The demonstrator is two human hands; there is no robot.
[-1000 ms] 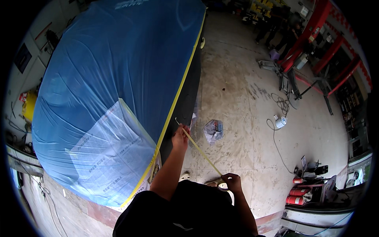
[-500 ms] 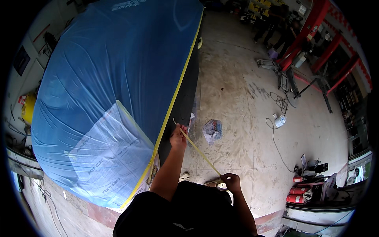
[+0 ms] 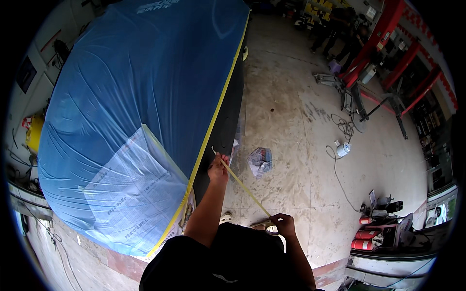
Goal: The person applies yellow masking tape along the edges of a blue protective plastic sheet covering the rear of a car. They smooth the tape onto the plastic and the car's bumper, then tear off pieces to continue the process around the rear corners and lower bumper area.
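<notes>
My left hand (image 3: 218,168) pinches the free end of a strip of yellow masking tape (image 3: 245,189) close to the dark side panel (image 3: 224,127) of a car. The strip runs taut down to my right hand (image 3: 283,224), whose fingers grip the tape roll (image 3: 272,229). A blue plastic sheet (image 3: 160,72) covers most of the car. Yellow tape (image 3: 212,121) lines the sheet's edge along the dark panel. Over the near part of the sheet lies a whitish printed sheet (image 3: 141,189), partly edged with tape.
Crumpled paper (image 3: 260,161) lies on the floor to the right of the car. Farther right are a white and blue canister (image 3: 343,149) with a hose, red fire extinguishers (image 3: 364,239) and a red lift post (image 3: 376,41). People in dark clothes (image 3: 340,26) are at the back.
</notes>
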